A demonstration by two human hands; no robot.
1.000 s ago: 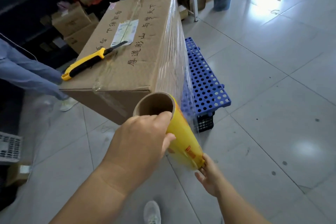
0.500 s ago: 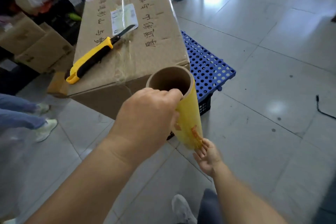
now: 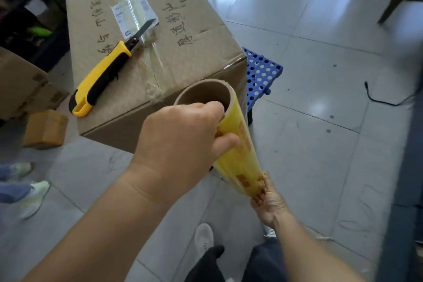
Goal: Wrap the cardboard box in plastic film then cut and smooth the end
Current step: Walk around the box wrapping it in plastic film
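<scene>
A left hand (image 3: 183, 142) grips the top rim of a yellow film roll (image 3: 238, 146), fingers curled round it. The right hand (image 3: 269, 201) pinches the roll's lower end. Just behind stands the cardboard box (image 3: 146, 52) on a blue crate (image 3: 261, 75), a yellow utility knife (image 3: 103, 75) lying on top.

Left hand (image 3: 183, 142) grips the roll (image 3: 238, 144) top; right hand (image 3: 269, 204) holds its bottom, box (image 3: 183, 57) at twelve o'clock.

To my left sit stacked brown cartons (image 3: 20, 84) and a small cardboard parcel (image 3: 45, 129), someone's pale sneakers (image 3: 34, 197) beside them, while a black cable (image 3: 384, 98) trails across the tiled floor (image 3: 320, 155).
</scene>
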